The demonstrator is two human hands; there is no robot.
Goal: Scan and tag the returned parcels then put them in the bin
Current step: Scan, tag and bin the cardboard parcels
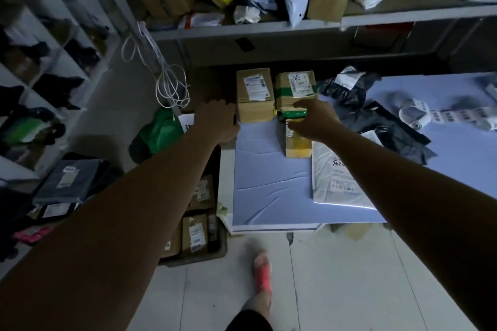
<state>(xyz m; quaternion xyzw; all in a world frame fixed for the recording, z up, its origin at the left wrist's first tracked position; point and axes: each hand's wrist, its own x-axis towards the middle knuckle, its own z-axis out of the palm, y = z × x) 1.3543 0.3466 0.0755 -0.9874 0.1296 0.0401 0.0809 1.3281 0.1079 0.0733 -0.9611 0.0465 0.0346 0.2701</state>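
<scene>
From the head view we see our right hand [314,121] just right of the frame's centre. Its fingers are curled round a small green handheld device [293,113], which we take to be the scanner. We hold the device just above a narrow brown cardboard parcel [297,144] lying on the pale blue table [269,183].

Our left hand [217,119] reaches to centre frame with its fingers fairly straight, lying against the left side of a square brown cardboard box with a white label [254,97]. It closes on nothing that we can make out. A second brown box banded with green tape [295,86] stands just beside that one on its right.

A white plastic mailer [336,177] lies on the table below our right forearm. A roll of white labels [411,113] rests at the right edge. The dark floor bin [215,255], at lower left under our left arm, already holds labelled boxes.

We judge that we are at the scanning step for the narrow parcel. Next we need to aim the device squarely at its label, tag it from the roll, then carry it down and left into the bin.
</scene>
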